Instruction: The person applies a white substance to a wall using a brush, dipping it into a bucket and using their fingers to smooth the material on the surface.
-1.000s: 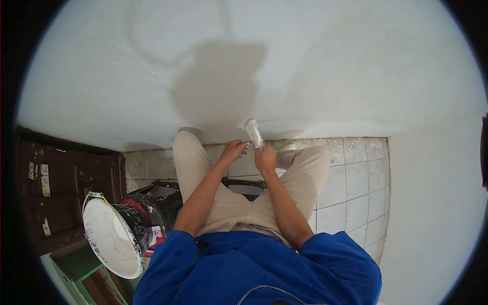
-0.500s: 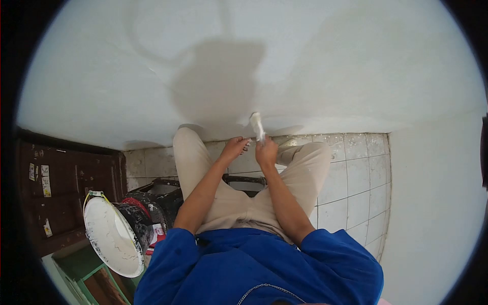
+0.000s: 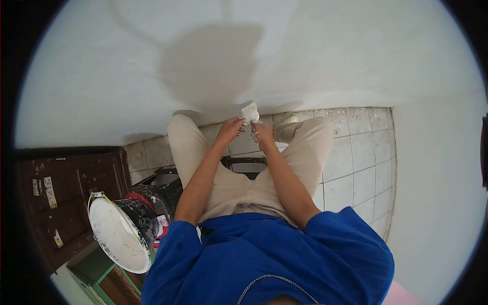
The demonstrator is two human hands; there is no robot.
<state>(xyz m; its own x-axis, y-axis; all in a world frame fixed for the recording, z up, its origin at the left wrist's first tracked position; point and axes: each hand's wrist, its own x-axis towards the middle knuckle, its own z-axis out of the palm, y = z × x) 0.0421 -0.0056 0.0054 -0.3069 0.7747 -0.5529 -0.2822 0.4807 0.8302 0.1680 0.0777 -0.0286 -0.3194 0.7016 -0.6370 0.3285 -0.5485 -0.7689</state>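
A paintbrush [image 3: 249, 112] with wide, white-coated bristles points up toward the base of the wall. Its handle end is wrapped in the fingers of my right hand [image 3: 263, 134]. My left hand [image 3: 231, 130] is curled closed, its fingertips at the brush's left edge near the lower end of the bristles. White smears mark the fingers of both hands. Just beyond the brush stands the pale wall [image 3: 325, 61], with my shadow on it.
At left, a paint-spattered black bucket [image 3: 137, 218] stands beside a large round white paint-coated lid or basin [image 3: 119, 236]. A dark brown door [image 3: 66, 188] is behind them. White floor tiles [image 3: 356, 152] run to the right wall. A black frame [image 3: 244, 161] lies between my legs.
The brush has turned so its broad bristle face shows. My left hand has come up against it, and both hands sit slightly higher in view. The view has shifted a little.
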